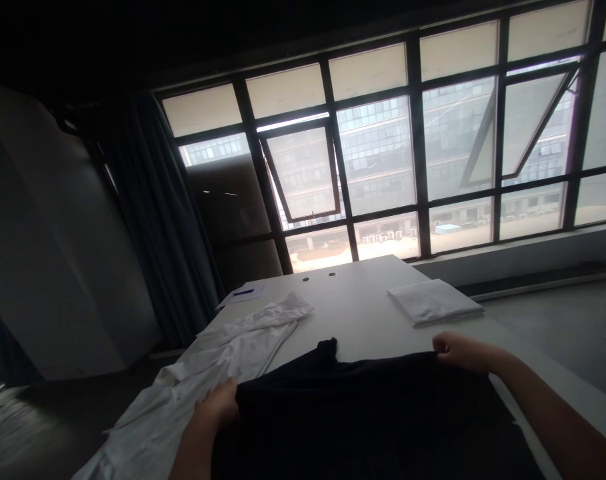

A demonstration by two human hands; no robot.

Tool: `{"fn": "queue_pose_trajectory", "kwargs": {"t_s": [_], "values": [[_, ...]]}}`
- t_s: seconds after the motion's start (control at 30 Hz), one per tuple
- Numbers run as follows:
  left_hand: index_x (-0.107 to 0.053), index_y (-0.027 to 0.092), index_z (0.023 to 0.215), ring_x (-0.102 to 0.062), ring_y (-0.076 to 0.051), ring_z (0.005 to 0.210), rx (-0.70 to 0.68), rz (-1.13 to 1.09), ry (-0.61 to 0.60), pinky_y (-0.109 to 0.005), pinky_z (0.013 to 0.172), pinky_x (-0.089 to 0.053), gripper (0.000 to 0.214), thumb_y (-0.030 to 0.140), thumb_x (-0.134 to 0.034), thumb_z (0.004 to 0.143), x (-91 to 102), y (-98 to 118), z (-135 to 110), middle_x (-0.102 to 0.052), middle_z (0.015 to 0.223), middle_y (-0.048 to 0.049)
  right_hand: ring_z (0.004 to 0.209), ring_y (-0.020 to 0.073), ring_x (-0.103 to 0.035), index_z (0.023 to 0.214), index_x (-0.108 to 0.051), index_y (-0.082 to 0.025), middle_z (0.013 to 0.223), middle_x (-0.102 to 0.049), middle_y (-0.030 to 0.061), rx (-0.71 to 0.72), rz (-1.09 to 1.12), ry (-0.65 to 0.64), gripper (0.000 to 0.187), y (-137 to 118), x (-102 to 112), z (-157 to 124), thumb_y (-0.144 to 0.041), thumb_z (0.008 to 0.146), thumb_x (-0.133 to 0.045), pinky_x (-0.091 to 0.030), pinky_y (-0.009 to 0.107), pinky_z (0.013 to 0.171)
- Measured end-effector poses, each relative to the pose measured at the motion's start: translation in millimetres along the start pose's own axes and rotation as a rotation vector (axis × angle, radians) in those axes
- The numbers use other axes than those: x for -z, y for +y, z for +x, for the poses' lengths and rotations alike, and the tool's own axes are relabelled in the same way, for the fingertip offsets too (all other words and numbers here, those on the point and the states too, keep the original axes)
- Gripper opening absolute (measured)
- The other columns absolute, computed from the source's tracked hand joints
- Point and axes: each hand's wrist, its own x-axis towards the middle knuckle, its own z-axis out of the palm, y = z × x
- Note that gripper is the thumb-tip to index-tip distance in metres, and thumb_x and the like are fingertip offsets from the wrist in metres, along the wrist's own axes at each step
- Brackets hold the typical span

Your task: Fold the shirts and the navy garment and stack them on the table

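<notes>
A black cloth garment [373, 420], perhaps a shirt, spreads wide across the near part of the white table [353, 313]. My left hand [220, 402] is closed on its left edge. At the upper right edge, my right hand [460, 351] pinches the fabric in a fist. Between the two hands the far edge is stretched, with a small bunched bit sticking up left of the middle. The garment's near part runs out of the picture. Just left of my left hand lies rumpled white cloth [233, 353].
A folded white cloth [435, 301] lies at the table's right side. Paper with a dark pen [243, 292] rests at the far left corner. Two round holes show near the far edge. Beyond stand windows, some tilted open, and a blue curtain [157, 220].
</notes>
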Motion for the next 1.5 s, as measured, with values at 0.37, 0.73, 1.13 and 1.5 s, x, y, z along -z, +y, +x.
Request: {"fn": "queue_pose_trajectory", "kwargs": {"t_s": [0.37,0.73,1.13,1.5], "values": [[-0.048,0.021,0.146,-0.047,-0.014,0.141,-0.359,-0.099,0.019,-0.026,0.118,-0.031,0.057,0.013,-0.037,0.090,0.3,65,-10,-0.052,0.153,-0.0062,0.079,0.0305,-0.067,0.077,-0.064,-0.021,0.084,-0.072,0.0094,-0.144,0.013,0.100,0.034,48,0,3,-0.044,0.057,-0.078,-0.047,0.035,0.064],[-0.077,0.028,0.113,-0.070,-0.032,0.112,-0.445,-0.037,-0.200,-0.041,0.098,-0.051,0.033,0.039,-0.059,0.087,-26.1,109,-30,-0.077,0.117,-0.0073,0.089,0.0256,-0.069,0.117,-0.057,-0.024,0.100,-0.074,0.0065,-0.007,0.602,0.225,0.047,8,23,-5,-0.062,0.091,-0.046,-0.053,0.033,0.072],[-0.068,0.018,0.119,-0.066,-0.037,0.119,-0.273,-0.009,-0.157,-0.043,0.098,-0.050,0.046,0.046,-0.070,0.082,-37.0,98,-21,-0.073,0.123,-0.0168,0.073,0.0198,-0.056,0.085,-0.055,-0.022,0.080,-0.065,0.0030,-0.054,0.168,0.159,0.035,30,21,-5,-0.050,0.071,-0.070,-0.043,0.028,0.060],[-0.060,0.020,0.117,-0.071,-0.032,0.103,-0.203,-0.320,0.283,-0.042,0.089,-0.050,0.032,0.039,-0.040,0.100,-16.0,112,-17,-0.075,0.104,-0.0139,0.059,0.0204,-0.067,0.097,-0.071,-0.020,0.076,-0.074,0.0048,-0.020,0.362,0.261,0.028,24,22,5,-0.034,0.077,-0.056,-0.050,0.030,0.055]]}}
